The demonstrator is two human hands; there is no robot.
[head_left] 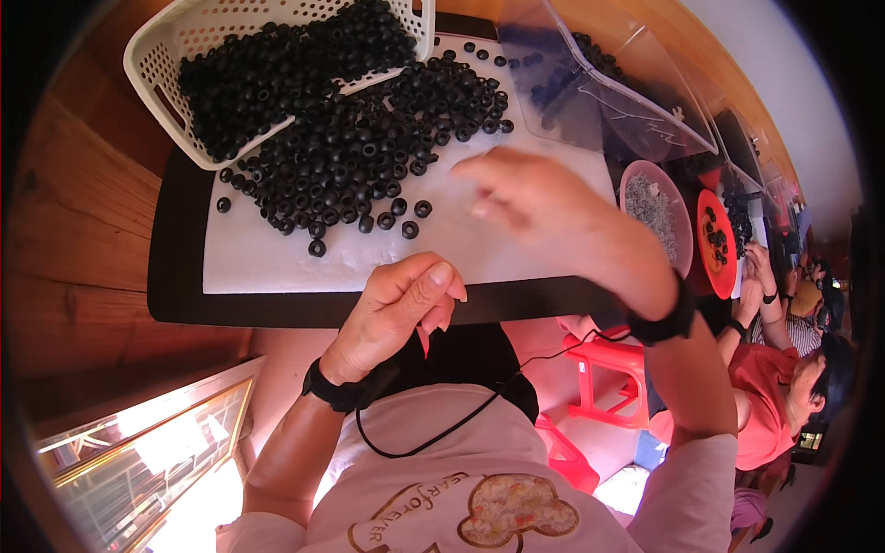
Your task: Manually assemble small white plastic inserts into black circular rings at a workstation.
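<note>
Fingers of my left hand (pixel 406 300) pinched together, whatever they hold hidden; right hand (pixel 544 207), blurred, fingers loosely spread above the white mat (pixel 277 263). Beyond, small black rubber rings (pixel 359 152) spill from the tipped white plastic basket (pixel 161 78). Best picked singly from the pile's edge.

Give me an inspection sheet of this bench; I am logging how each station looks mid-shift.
Surface: white mat on a dark tray, on a wooden table.
Job's things: loose pile of black rings on the mat; more spilling from a tipped white basket.
Clutter: clear plastic bin, pink bowl of small grey parts, red dish.
Grippers: left hand pinched at the tray's near edge, what it holds hidden; right hand blurred above the mat, seems empty.
Cables: thin black cable across the shirt.
Surroundings: red stools; another person seated at right.
</note>
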